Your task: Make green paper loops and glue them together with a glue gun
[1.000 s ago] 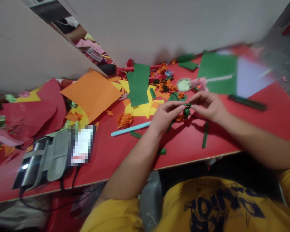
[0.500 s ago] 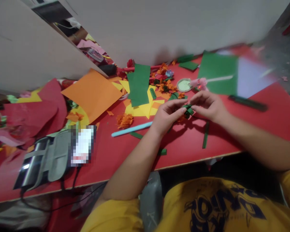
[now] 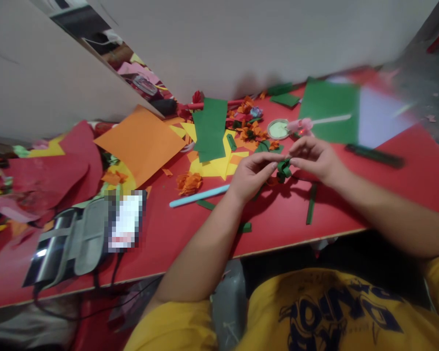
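Between my two hands is a curled green paper piece point(image 3: 284, 168), looped at its lower end. My left hand point(image 3: 251, 174) pinches it from the left with thumb and fingers. From the right, my right hand point(image 3: 316, 158) holds its other side between thumb and forefinger. Orange paper point(image 3: 272, 181) lies partly hidden just below. A light blue stick point(image 3: 199, 195) rests by my left wrist, near an orange paper flower point(image 3: 189, 183). A thin green paper strip point(image 3: 311, 204) lies below my right hand.
Orange paper point(image 3: 141, 146), green sheets point(image 3: 329, 109) and yellow scraps cover the back of the red table point(image 3: 417, 180). A pink glue gun point(image 3: 300, 126) lies beside a round lid point(image 3: 278, 128). A grey case point(image 3: 91, 239) and a black cutter point(image 3: 375, 155) flank my arms.
The green paper between my fingers has turned and now shows curled loops hanging lower. Both hands stay in nearly the same place.
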### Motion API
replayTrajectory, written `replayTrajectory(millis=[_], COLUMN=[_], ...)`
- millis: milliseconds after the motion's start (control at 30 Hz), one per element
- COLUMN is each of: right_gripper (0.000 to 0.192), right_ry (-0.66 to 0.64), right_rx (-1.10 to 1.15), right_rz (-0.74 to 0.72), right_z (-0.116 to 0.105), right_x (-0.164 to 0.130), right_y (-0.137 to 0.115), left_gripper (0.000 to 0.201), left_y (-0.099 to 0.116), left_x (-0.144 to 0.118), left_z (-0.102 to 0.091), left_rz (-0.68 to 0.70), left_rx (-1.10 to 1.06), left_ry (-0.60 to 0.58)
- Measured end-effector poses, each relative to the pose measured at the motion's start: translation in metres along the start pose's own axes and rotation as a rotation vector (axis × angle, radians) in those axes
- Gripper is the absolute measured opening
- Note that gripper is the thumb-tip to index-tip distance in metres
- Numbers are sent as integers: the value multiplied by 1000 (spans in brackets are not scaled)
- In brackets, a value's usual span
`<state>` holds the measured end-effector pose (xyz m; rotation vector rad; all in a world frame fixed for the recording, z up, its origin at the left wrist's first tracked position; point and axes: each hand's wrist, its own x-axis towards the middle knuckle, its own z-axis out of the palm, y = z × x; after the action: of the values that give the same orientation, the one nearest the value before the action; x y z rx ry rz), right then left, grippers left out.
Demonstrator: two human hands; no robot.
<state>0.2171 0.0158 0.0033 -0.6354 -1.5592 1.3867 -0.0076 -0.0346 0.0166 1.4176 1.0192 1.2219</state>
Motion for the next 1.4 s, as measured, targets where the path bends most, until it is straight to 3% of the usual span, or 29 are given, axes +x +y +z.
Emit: replayTrajectory(millis=[167,367,567,1000,1167,1333,1400], right_gripper=[41,52,51,46,35,1,9], right_ry=[-22,-27,-44,-96,-102,-32,-46], right_rx=[20,142,199,117,-21,-392,-454], right_rz=[61,164,212,97,-58,-525,-648], right_z=[0,3,5,4,4,4,3], right_x=[0,-3,-4,-3,-5,-6,-6], right_y=[3,5,2,0,-5,-10,-12], left_gripper=[29,14,4,7,11,14,15], left_y=[-9,-14,-15,-14,-14,-9,-8], left_x=[0,2,7,6,5,3,2], left_z=[0,-4,-6,-8,-12,-15,-15], left_rz=[21,341,648,634,694,768,798], left_rx=[69,279,342,374,411,534,540], left_ry=[63,105,87,49,28,29,27])
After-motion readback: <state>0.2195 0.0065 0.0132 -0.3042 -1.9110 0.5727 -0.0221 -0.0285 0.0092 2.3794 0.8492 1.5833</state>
